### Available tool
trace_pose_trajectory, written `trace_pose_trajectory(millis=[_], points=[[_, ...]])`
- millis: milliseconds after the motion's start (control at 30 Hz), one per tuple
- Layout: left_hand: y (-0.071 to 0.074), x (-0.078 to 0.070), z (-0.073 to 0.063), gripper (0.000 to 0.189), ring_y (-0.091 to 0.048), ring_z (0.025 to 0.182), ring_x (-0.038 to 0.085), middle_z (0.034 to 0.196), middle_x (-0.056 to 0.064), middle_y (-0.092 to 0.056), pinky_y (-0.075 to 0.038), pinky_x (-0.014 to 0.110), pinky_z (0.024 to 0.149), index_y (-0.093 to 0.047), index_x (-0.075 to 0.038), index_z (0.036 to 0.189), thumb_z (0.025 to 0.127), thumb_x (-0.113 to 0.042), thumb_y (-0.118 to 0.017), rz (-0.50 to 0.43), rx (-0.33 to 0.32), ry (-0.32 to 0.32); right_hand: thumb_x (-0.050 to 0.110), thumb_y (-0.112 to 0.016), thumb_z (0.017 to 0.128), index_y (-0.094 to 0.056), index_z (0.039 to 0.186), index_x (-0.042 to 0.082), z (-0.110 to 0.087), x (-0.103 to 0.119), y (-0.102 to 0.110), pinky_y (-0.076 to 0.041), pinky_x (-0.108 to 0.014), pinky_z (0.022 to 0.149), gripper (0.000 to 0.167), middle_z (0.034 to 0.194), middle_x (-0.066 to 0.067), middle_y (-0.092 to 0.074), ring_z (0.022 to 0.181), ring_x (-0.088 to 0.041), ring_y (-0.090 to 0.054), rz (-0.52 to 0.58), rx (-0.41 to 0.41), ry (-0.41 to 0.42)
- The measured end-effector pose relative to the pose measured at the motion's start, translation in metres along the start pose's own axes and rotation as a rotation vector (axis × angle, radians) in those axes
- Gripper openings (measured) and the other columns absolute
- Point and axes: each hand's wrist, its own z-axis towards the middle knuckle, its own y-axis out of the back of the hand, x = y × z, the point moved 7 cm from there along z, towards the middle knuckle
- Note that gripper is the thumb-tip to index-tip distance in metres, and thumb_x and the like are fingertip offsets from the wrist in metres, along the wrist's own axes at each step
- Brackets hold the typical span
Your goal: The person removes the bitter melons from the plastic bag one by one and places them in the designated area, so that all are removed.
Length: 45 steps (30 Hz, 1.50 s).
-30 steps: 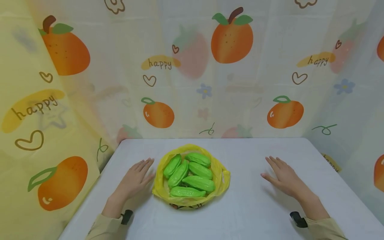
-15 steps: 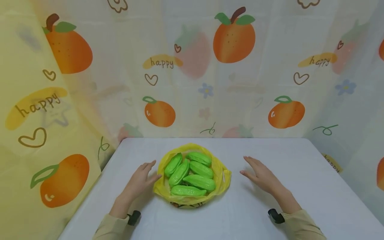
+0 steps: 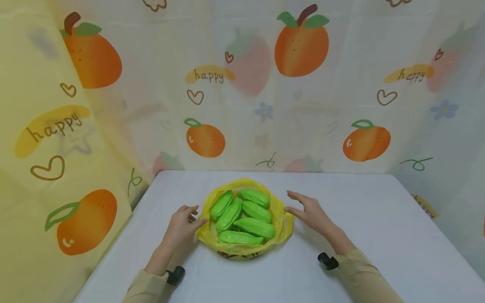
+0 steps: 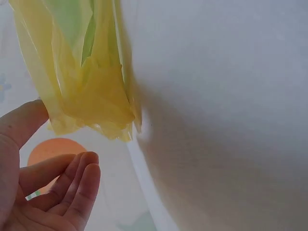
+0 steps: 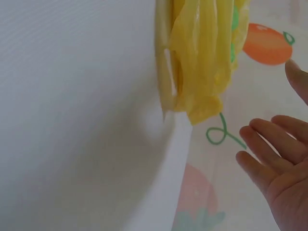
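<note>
A yellow plastic bag [image 3: 207, 235] sits with its mouth spread wide, holding several bright green, ridged bitter melons [image 3: 254, 227]. A dark printed patch shows low on the bag's front. My left hand [image 3: 181, 223] is at the bag's left side, thumb at the yellow rim and the other fingers loosely bent. In the left wrist view, a gap shows between those fingers [image 4: 86, 187] and the bag's gathered corner [image 4: 103, 103]. On the other side, my right hand [image 3: 312, 212] has its fingers extended, thumb tip close to the bag's right-hand loop [image 3: 289, 219]. Neither hand grips anything.
A white-covered table [image 3: 265, 277] carries the bag. Behind it hangs a fruit-print curtain [image 3: 242, 130], with more curtain on the left [image 3: 34, 202] and right. Each wrist wears a small black camera, one on the left [image 3: 176, 275] and one on the right [image 3: 327, 261].
My right hand has moved left from well away to beside the bag. My left hand has shifted slightly right to the rim, its fingers bending. The bag and melons keep their place on the table.
</note>
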Motion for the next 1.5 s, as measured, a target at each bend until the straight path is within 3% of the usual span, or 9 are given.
trace_pose_trajectory(millis=[333, 733, 1100, 1500], points=[[-0.008, 0.004, 0.0, 0.05, -0.064, 0.075, 0.015, 0.092, 0.008, -0.063, -0.054, 0.027, 0.065, -0.065, 0.001, 0.118, 0.077, -0.024, -0.078, -0.009, 0.056, 0.063, 0.033, -0.069, 0.086, -0.056, 0.131, 0.005, 0.029, 0.013, -0.015, -0.05, -0.044, 0.094, 0.055, 0.125, -0.014, -0.062, 0.113, -0.033, -0.06, 0.086, 0.016, 0.064], [-0.012, 0.002, 0.0, 0.045, -0.063, 0.074, 0.015, 0.091, 0.009, -0.064, -0.053, 0.025, 0.062, -0.067, 0.0, 0.116, 0.076, -0.019, -0.078, -0.034, 0.084, 0.1, 0.023, -0.069, 0.086, -0.056, 0.129, 0.001, 0.054, 0.022, -0.032, -0.049, -0.045, 0.094, 0.05, 0.125, -0.016, -0.062, 0.112, -0.033, -0.06, 0.11, 0.06, 0.06], [-0.015, 0.004, 0.002, 0.042, -0.062, 0.076, 0.014, 0.098, 0.009, -0.065, -0.052, 0.023, 0.059, -0.067, 0.001, 0.114, 0.077, -0.018, -0.077, -0.053, 0.102, 0.137, 0.024, -0.068, 0.087, -0.056, 0.129, 0.001, 0.071, 0.024, -0.049, -0.051, -0.041, 0.092, 0.05, 0.127, -0.016, -0.06, 0.112, -0.031, -0.06, 0.16, 0.119, 0.016], [-0.015, 0.004, 0.002, 0.038, -0.062, 0.076, 0.016, 0.1, 0.011, -0.066, -0.052, 0.023, 0.058, -0.068, 0.001, 0.11, 0.077, -0.016, -0.077, -0.044, 0.106, 0.15, 0.03, -0.069, 0.086, -0.056, 0.13, 0.004, 0.08, 0.019, -0.064, -0.052, -0.04, 0.092, 0.052, 0.125, -0.015, -0.061, 0.112, -0.029, -0.061, 0.131, 0.172, -0.062]])
